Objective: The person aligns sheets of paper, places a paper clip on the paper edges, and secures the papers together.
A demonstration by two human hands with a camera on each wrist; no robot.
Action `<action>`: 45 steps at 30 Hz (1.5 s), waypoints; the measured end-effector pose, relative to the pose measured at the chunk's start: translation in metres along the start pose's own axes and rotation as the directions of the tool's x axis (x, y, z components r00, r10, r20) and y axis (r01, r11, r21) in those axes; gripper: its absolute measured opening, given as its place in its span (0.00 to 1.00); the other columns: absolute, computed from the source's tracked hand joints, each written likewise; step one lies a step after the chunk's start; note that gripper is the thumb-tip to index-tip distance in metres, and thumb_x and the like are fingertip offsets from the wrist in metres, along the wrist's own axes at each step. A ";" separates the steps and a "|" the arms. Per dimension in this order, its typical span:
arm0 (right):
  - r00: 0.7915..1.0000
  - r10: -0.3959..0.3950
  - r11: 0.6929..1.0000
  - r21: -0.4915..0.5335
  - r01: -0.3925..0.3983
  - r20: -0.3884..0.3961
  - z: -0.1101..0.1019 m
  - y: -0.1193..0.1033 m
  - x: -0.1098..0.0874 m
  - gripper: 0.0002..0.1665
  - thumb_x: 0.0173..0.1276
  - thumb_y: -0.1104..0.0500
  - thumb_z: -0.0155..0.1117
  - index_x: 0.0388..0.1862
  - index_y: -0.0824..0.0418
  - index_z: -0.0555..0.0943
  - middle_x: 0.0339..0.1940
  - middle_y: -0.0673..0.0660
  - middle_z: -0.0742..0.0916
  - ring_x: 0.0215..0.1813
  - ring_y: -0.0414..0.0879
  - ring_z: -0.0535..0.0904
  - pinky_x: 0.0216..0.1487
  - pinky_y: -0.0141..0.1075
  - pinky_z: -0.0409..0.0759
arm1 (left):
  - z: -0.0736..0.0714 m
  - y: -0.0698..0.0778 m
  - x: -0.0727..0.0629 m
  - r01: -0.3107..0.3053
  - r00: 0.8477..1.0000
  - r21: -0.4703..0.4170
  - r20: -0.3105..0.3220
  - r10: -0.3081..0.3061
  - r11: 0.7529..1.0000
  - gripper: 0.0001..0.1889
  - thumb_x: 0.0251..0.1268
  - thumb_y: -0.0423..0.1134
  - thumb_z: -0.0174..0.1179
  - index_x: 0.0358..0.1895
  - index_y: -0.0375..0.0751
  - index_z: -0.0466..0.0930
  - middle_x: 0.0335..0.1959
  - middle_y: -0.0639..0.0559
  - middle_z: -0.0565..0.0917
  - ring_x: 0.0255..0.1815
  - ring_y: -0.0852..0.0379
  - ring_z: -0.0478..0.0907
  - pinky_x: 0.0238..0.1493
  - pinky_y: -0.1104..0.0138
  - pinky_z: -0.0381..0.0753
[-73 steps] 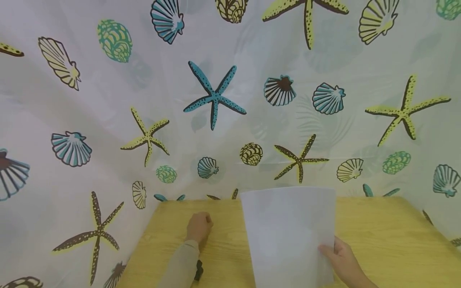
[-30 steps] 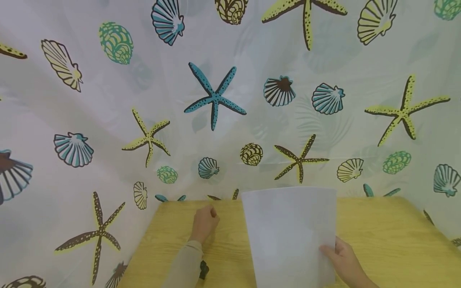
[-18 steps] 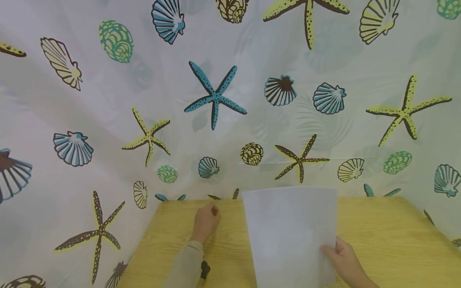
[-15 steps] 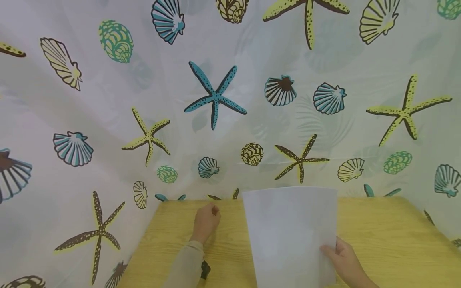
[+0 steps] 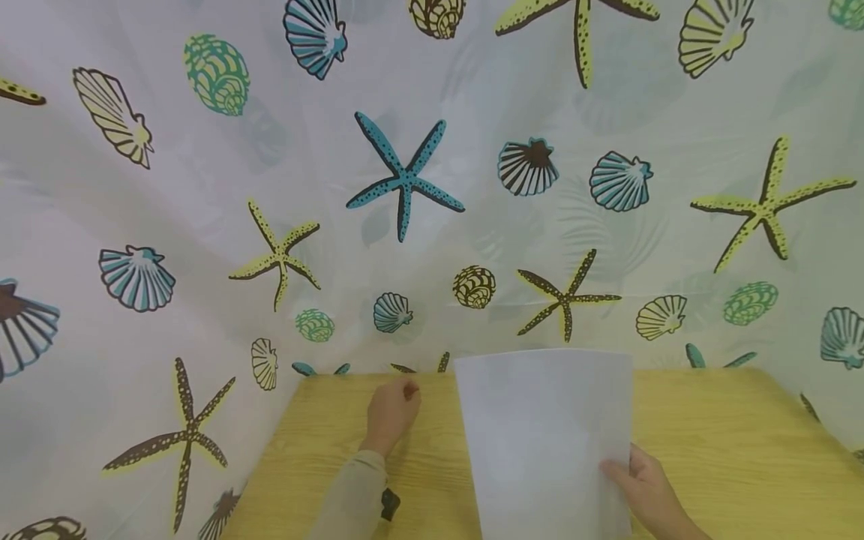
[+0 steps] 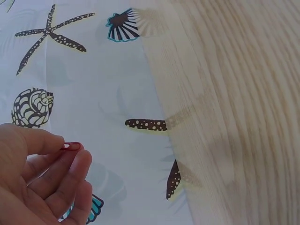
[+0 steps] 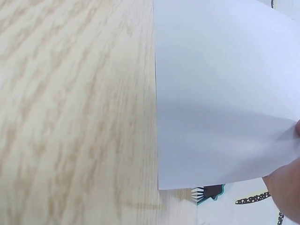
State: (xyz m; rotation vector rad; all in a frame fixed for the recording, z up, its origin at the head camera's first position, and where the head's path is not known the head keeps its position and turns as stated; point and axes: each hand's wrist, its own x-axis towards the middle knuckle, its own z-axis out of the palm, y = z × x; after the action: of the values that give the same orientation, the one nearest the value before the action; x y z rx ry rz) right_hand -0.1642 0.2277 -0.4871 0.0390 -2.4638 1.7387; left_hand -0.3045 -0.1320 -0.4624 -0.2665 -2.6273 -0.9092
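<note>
Between the thumb and index finger of my left hand [image 5: 391, 412] is a small red paper clip [image 6: 71, 146], seen in the left wrist view. In the head view the clip cannot be made out. My right hand [image 5: 648, 489] grips the right edge of a blank white sheet of paper [image 5: 543, 435], thumb on its near face and the other fingers behind. The paper stands nearly upright over the table, to the right of my left hand and apart from it. The right wrist view shows the sheet [image 7: 220, 93] filling much of the right half, with my hand partly cut off.
A light wood table [image 5: 709, 450] spreads under both hands. Behind it and along the sides hangs a white curtain [image 5: 472, 112] printed with starfish and shells. A black wrist device [image 5: 389, 504] shows beside my left sleeve [image 5: 351, 495].
My left hand has shifted a little to the right and farther from me, its fingers turned slightly more to the right. The right hand and the paper have hardly moved.
</note>
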 end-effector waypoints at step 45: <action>0.999 -0.038 0.999 -0.022 0.038 -0.008 -0.002 0.000 -0.004 0.26 0.73 0.60 0.52 0.64 0.74 0.65 0.62 0.70 0.74 0.50 0.19 0.67 0.48 0.23 0.72 | -0.008 0.017 -0.006 -0.049 0.998 0.000 -0.037 0.049 0.999 0.02 0.59 0.36 0.60 0.32 0.44 0.82 0.27 0.55 0.81 0.27 0.59 0.76 0.26 0.65 0.76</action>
State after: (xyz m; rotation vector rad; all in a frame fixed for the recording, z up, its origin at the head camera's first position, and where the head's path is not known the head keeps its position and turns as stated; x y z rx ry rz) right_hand -0.1605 0.2296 -0.4871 0.0765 -2.4592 1.6934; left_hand -0.2924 -0.1241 -0.4496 -0.3101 -2.5751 -0.8908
